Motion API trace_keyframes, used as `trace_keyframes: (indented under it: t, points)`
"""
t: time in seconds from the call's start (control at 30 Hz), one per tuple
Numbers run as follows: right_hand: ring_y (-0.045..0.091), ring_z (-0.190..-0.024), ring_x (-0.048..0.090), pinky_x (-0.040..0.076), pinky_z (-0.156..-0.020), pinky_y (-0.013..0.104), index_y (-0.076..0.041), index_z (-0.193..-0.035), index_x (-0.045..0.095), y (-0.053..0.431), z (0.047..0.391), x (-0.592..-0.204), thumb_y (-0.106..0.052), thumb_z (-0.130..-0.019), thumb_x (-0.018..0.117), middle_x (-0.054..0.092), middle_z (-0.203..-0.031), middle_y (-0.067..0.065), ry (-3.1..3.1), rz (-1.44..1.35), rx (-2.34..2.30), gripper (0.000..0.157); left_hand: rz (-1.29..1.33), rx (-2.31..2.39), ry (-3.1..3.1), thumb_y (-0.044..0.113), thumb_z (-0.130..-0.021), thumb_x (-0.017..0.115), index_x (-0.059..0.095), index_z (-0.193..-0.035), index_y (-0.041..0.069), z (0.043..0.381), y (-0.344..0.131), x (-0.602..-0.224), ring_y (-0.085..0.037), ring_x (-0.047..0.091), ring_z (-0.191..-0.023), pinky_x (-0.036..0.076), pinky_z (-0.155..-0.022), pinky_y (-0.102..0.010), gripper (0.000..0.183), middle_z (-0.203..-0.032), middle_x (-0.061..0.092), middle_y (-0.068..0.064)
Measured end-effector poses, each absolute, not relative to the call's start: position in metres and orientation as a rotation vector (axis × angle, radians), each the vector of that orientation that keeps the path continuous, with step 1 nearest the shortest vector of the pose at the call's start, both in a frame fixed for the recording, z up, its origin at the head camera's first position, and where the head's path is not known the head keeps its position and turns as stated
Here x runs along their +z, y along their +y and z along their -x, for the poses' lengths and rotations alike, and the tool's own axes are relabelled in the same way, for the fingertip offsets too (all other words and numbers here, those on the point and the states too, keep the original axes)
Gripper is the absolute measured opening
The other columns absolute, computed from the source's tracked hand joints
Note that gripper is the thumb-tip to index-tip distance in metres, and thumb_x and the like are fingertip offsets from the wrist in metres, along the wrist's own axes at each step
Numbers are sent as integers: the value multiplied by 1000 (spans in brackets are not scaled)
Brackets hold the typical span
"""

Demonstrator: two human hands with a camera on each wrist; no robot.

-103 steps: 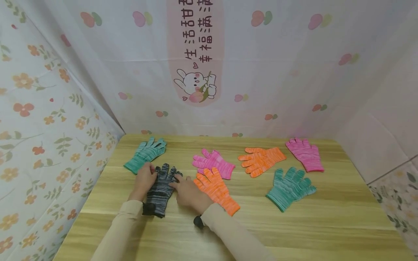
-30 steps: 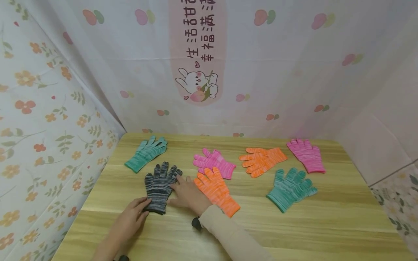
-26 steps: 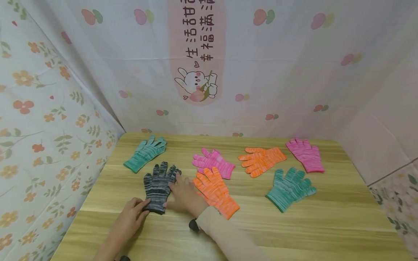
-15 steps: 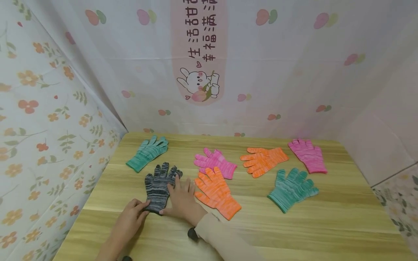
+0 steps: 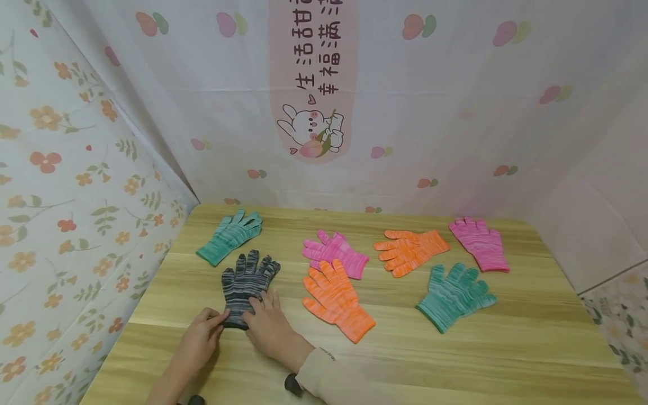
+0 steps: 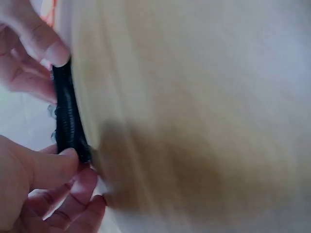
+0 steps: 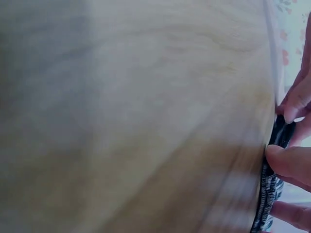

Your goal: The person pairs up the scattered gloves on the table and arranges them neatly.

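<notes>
A black-and-grey striped knit glove (image 5: 243,284) lies palm-flat on the wooden table, fingers pointing away. My left hand (image 5: 201,337) pinches the left corner of its cuff; in the left wrist view the thumb (image 6: 60,167) presses on the dark cuff (image 6: 69,114) with fingers below. My right hand (image 5: 270,329) holds the cuff's right corner, its fingertips curled over the lower palm. Its thumb (image 7: 286,159) shows on the cuff edge in the right wrist view. The two hands sit close together across the cuff.
A teal glove (image 5: 230,236) lies behind left. Right of my hands, an orange glove (image 5: 338,301) touches a pink glove (image 5: 336,253). Further right are another orange glove (image 5: 412,250), a teal glove (image 5: 455,295) and a pink glove (image 5: 480,244). A patterned curtain (image 5: 385,112) hangs behind.
My left hand has come down from beside the glove's fingers to its cuff. My right hand has slid from the glove's right-side finger down to the cuff. The glove's fingers are now uncovered.
</notes>
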State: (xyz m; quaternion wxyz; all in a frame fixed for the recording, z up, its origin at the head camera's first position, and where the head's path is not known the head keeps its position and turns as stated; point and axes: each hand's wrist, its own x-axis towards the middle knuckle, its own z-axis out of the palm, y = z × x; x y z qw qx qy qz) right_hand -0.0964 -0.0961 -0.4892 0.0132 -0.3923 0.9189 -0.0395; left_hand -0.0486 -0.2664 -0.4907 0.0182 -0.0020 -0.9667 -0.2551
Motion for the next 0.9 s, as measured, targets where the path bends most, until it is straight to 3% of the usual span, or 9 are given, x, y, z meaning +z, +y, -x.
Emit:
trace_keyframes:
  t: [0.23, 0.4, 0.57, 0.77, 0.9]
  points:
    - [29, -128, 44, 33, -107, 52, -30, -114, 65, -95, 92, -496, -35, -89, 60, 51, -135, 4, 2908, 1256, -152, 27, -20, -914, -3008, -9, -86, 50, 62, -118, -4, 48, -269, -487, -16, 55, -86, 49, -73, -32, 34, -94, 57, -7]
    - [31, -132, 40, 34, -106, 51, -29, -120, 63, -91, 93, -495, -37, -92, 55, 47, -140, 5, 2816, 1246, -273, 30, -91, -947, -3019, 0, -90, 54, 62, -118, -2, 47, -270, -487, -14, 53, -81, 47, -67, -27, 29, -95, 57, -7]
    - [31, -135, 35, 33, -109, 45, -22, -127, 58, -73, 103, -486, -34, -93, 53, 39, -146, 10, 2578, 1158, -630, 36, -113, -908, -3037, 2, -88, 58, 64, -116, 0, 49, -271, -486, -18, 57, -86, 50, -73, -35, 28, -97, 59, -10]
    - [27, -130, 42, 38, -106, 39, -11, -124, 59, -29, 121, -471, -25, -96, 50, 49, -138, 11, 2523, 999, -913, 32, -98, -913, -3055, 2, -89, 56, 61, -117, -2, 52, -266, -476, -23, 56, -88, 49, -71, -36, 29, -99, 56, -15]
    - [25, -120, 50, 45, -97, 39, -6, -120, 60, 1, 135, -461, -19, -95, 51, 57, -127, 10, 2604, 837, -1029, 30, -8, -800, -2983, 3, -87, 57, 60, -116, -2, 57, -245, -468, -36, 51, -97, 46, -78, -47, 30, -108, 53, -23]
